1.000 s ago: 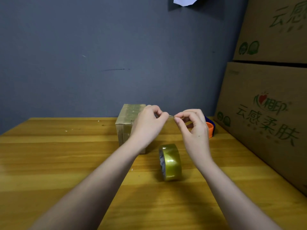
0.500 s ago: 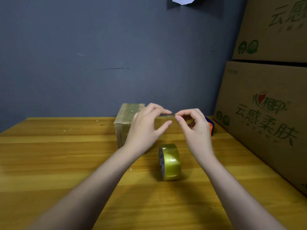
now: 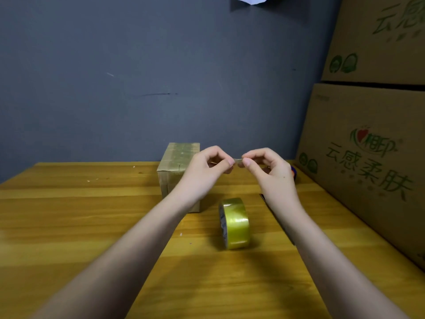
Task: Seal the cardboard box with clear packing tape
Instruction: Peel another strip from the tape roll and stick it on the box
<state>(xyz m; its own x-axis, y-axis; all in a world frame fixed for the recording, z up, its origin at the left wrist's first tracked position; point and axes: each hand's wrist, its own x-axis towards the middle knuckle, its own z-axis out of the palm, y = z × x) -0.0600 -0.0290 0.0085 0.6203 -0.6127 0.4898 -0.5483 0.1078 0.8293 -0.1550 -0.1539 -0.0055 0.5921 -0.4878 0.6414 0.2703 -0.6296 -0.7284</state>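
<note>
Wooden tabletop (image 3: 69, 215), grey wall behind. Left hand (image 3: 204, 168) and right hand (image 3: 273, 171) pinch small clear tape piece (image 3: 238, 161) above tabletop. Taped brown cardboard box (image 3: 177, 171) far centre; yellowish tape roll (image 3: 234, 223) nearer, upright.

We see a glossy, smooth tape roll (image 3: 234, 223) on a lightly sheened wooden tabletop (image 3: 80, 215). Beyond the roll, the small cardboard box (image 3: 176, 166) shines with tape; right of it, large matt cardboard cartons (image 3: 368, 171).
</note>
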